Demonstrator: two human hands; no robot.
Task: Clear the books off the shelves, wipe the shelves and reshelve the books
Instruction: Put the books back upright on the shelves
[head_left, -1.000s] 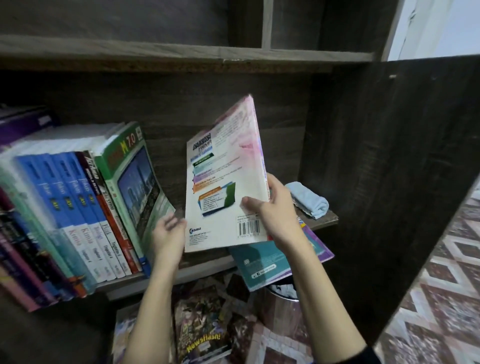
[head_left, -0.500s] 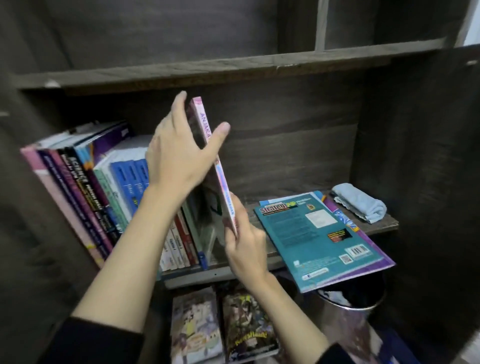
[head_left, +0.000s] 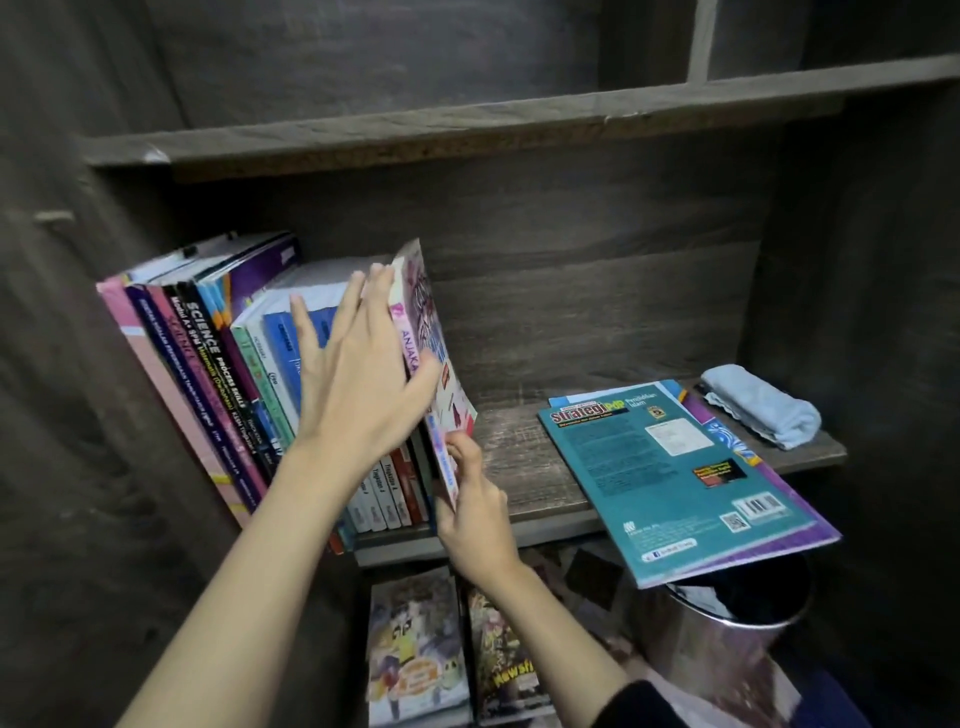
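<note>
Thin pink-spined paperback (head_left: 434, 364): light, floppy; left hand (head_left: 358, 384) flat, fingers spread on it; right hand (head_left: 470, 499) pinches lower spine.

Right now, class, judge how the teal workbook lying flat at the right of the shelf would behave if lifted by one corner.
Probably floppy: the teal workbook looks thin and soft-covered. Likely to tip off if nudged forward, since its front overhangs the shelf edge above the metal bin.
</note>
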